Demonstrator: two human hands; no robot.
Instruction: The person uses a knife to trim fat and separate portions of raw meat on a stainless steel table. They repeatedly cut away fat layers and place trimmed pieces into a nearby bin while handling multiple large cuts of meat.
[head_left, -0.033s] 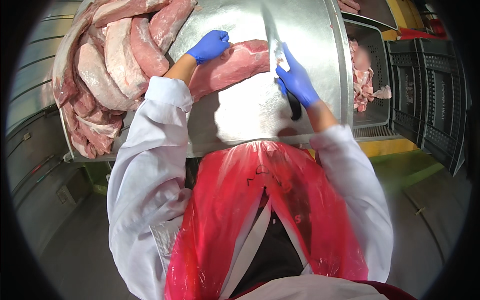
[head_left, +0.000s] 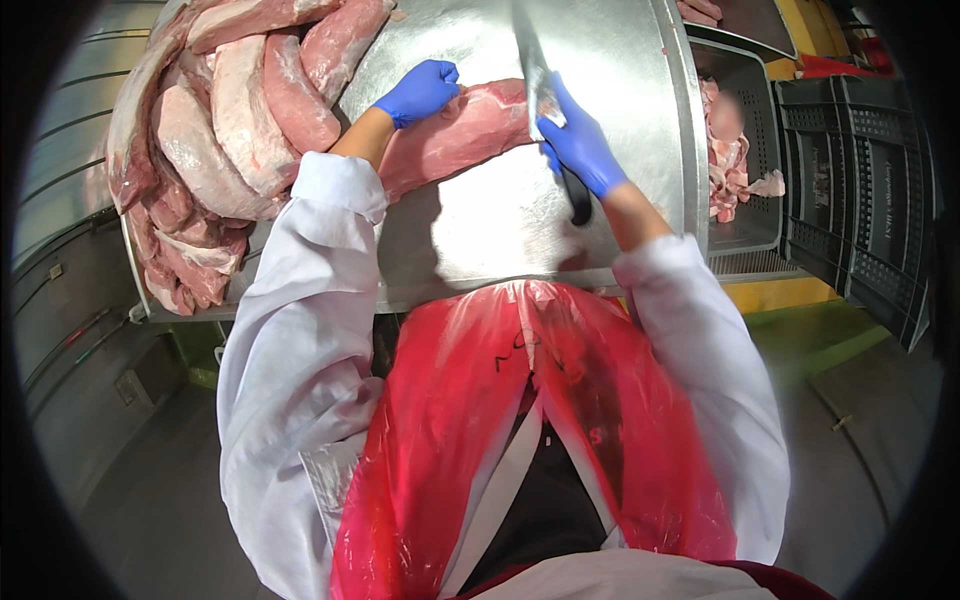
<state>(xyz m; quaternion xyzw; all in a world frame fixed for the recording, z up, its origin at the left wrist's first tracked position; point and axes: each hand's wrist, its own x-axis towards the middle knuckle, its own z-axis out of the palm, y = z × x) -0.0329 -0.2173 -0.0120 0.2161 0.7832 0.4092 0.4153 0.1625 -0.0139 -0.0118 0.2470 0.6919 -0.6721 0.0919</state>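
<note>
A long pink pork loin (head_left: pixel 455 135) lies on the metal table (head_left: pixel 485 215) in front of me. My left hand (head_left: pixel 415 94), in a blue glove, rests on the far side of the loin with its fingers curled in against the meat. At the loin's right end is a knife (head_left: pixel 529 60), its wide blade pointing away from me. My right hand (head_left: pixel 585 150), also gloved in blue, is closed around the knife's black handle. The blade stands against the cut end; whether it is in the meat I cannot tell.
Several more pork loins (head_left: pixel 245 115) are piled on the table's left. Beyond its raised right edge, a grey bin (head_left: pixel 755 215) holds pale meat trimmings (head_left: pixel 727 160). A dark plastic crate (head_left: pixel 850 190) is tilted beside it. Another container with meat (head_left: pixel 745 20) stands at the far right.
My right hand and the knife have shifted slightly left, bringing the blade to the loin's right end. My left hand and the loin stay where they were.
</note>
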